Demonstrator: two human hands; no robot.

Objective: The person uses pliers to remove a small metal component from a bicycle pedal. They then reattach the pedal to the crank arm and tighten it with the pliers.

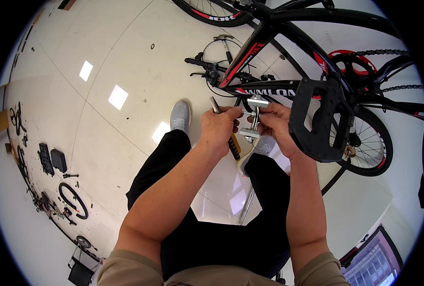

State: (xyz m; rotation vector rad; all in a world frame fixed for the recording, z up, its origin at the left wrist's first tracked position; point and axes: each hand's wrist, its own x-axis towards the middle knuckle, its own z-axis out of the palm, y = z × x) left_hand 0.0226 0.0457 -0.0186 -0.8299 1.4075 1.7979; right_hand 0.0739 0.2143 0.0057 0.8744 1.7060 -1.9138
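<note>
My left hand point(217, 125) is closed, with a tool with a yellow-and-black handle point(234, 146) passing through its grip; a metal end pokes out above the knuckles. Its thumb and forefinger pinch at a thin metal piece beside a silver clamp-like part point(255, 119). That part has two block-shaped ends joined by a narrow middle. My right hand point(277, 122) holds it from the right side, fingers closed round its edge. A black bicycle pedal point(319, 121) stands close in front of my right wrist and hides some of it.
A black-and-red bicycle frame point(264, 88) fills the upper right, with its chainring point(352, 66) and a wheel point(369, 143). Handlebars point(212, 71) rest near the floor ahead. Loose parts, including a curved black piece point(74, 201) and a dark case point(58, 160), lie at the left.
</note>
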